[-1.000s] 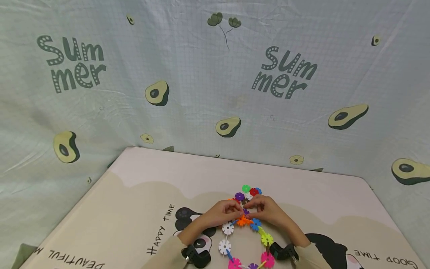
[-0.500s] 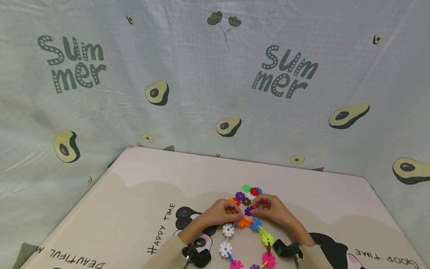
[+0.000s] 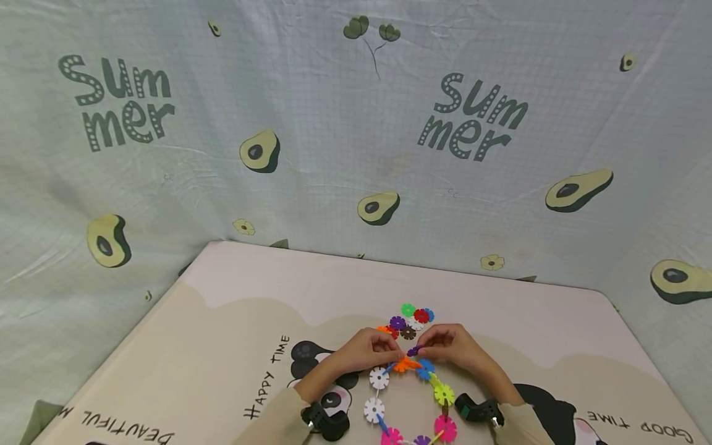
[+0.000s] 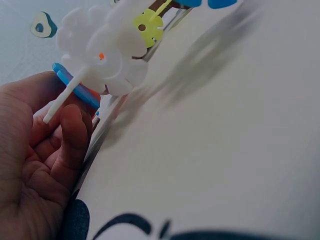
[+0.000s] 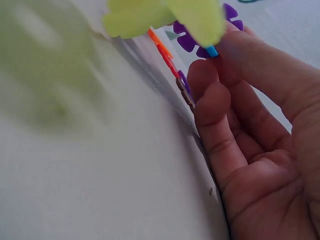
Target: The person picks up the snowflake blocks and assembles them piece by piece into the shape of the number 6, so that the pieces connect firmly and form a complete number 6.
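Note:
Notched plastic snowflake discs are joined edge to edge into a colourful ring in the head view. At its far side, my left hand grips the orange disc, fingertips on its upper edge. In the left wrist view, a white disc and a blue disc partly cover those fingertips. Between thumb and finger, my right hand pinches a purple disc, turned nearly edge-on just above the orange one. The right wrist view shows its purple notched rim behind a blurred yellow-green disc.
Several loose discs, among them a green disc, a red disc and a brown disc, lie flat beyond the hands. The printed table ends at a cloth backdrop.
My right hand has drawn the purple disc away from the left fingertips to the right, then turned it from face-on to nearly edge-on. The left hand stays at the orange disc.

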`<state>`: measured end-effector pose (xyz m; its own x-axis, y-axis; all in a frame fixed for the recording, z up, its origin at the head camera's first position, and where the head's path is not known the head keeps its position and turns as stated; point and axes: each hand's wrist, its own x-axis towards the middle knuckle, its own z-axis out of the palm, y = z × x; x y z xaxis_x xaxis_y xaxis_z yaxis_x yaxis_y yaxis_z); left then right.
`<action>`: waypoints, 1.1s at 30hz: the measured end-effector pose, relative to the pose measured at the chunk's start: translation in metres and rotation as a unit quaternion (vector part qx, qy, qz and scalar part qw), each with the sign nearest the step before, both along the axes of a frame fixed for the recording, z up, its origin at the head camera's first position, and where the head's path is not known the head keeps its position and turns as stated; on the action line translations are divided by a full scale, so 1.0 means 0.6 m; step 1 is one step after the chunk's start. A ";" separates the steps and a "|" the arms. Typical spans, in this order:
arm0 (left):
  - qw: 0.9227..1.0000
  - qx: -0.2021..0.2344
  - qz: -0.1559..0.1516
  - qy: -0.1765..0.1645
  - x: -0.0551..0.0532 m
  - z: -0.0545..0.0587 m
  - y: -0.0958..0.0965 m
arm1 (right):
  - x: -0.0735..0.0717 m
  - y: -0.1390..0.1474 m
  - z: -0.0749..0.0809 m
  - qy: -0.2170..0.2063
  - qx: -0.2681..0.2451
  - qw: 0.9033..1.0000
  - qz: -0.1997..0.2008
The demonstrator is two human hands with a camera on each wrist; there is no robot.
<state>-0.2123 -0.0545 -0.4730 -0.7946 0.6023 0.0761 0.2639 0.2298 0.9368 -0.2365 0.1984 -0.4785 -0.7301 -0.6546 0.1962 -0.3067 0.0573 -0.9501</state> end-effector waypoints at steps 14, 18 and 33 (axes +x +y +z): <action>1.000 -0.005 -0.004 0.004 -0.001 -0.001 -0.002 | -0.005 -0.004 -0.006 0.042 -0.052 0.996 0.066; 1.000 0.000 0.003 -0.006 0.000 0.002 -0.002 | -0.004 -0.007 -0.005 0.045 -0.044 0.996 0.064; 0.999 0.021 -0.031 -0.028 -0.006 -0.006 -0.010 | -0.002 -0.010 -0.005 0.084 -0.044 0.994 0.060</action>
